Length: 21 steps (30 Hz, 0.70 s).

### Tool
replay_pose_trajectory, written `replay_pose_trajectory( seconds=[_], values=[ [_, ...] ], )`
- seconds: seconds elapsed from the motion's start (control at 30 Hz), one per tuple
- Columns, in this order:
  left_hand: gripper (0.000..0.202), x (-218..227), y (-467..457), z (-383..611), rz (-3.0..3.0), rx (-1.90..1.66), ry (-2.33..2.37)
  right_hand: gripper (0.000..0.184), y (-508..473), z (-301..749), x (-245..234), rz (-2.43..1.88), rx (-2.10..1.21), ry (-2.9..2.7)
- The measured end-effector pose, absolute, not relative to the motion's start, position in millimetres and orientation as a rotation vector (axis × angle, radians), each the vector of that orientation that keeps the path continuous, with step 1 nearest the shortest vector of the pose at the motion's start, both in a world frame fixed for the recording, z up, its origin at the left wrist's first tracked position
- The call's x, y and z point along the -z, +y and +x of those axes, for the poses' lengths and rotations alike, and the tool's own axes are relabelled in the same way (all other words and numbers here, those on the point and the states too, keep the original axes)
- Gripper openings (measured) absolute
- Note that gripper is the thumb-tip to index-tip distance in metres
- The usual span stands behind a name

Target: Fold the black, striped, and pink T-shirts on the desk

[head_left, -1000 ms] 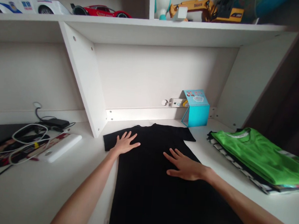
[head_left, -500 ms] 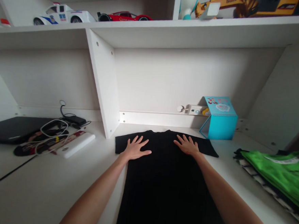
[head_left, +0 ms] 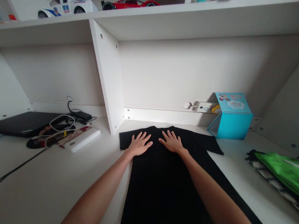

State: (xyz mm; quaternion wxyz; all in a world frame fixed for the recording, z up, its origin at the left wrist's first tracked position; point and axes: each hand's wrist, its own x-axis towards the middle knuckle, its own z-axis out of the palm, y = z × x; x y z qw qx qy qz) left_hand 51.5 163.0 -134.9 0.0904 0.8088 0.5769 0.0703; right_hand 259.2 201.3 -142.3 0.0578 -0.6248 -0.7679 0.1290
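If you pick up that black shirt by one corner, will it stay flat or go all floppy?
Probably floppy: the black cloth T-shirt lies limp and flat on the white desk. It looks thin, so likely light. Both flat hands, left and right, could slide it easily.

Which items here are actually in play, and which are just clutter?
In play: black T-shirt spread flat on the desk; left hand and right hand both pressed flat on it near the collar, no grip closed.

Lying about: green shirt pile, blue box, laptop, white cables, toy cars on the shelf.
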Motion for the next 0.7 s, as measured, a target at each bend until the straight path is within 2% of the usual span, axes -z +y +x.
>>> replay_pose_trajectory(
  seconds=[0.2,0.37,0.5,0.7],
  values=[
    [0.073,136,165,53,2.428,-0.171,1.776,0.075,178,253,122,-1.856,-0.412,-2.402],
    [0.071,138,166,52,2.446,-0.168,1.778,0.078,95,239,112,-1.564,-0.490,-2.641],
    [0.073,137,164,52,2.444,-0.183,1.757,0.074,25,238,104,-1.499,-0.543,-2.702],
    [0.071,126,165,50,2.387,-0.084,1.743,0.079,-36,239,93,-1.335,-0.658,-2.746]
  ],
)
